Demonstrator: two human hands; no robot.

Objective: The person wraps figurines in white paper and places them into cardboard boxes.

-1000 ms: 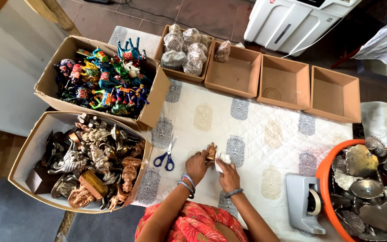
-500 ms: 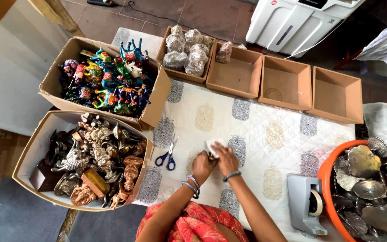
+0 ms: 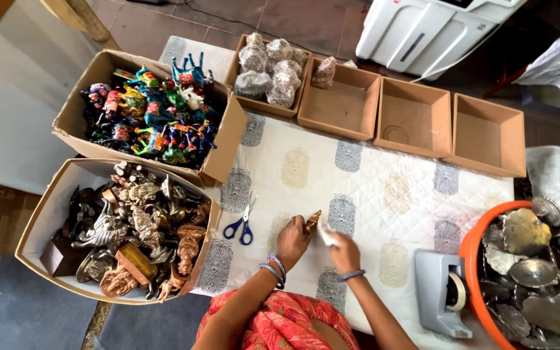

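My left hand [image 3: 291,241] grips a small brown metal figurine [image 3: 312,222] above the white quilted cloth [image 3: 371,188] near the table's front edge. My right hand [image 3: 343,251] sits just beside it, pinching a small white piece [image 3: 326,234] against the figurine's right side. Blue-handled scissors [image 3: 242,222] lie on the cloth to the left of my left hand. A grey tape dispenser [image 3: 444,291] stands to the right of my right hand.
A cardboard box of colourful painted figurines [image 3: 153,120] and a box of metal figurines [image 3: 131,230] sit at the left. Several shallow brown trays [image 3: 416,120] line the far edge; one holds wrapped bundles [image 3: 270,71]. An orange tub of metal dishes [image 3: 533,266] is at right.
Both hands have shifted slightly on the cloth while staying together at the figurine. The view has moved a little; the boxes and scissors stay where they were.
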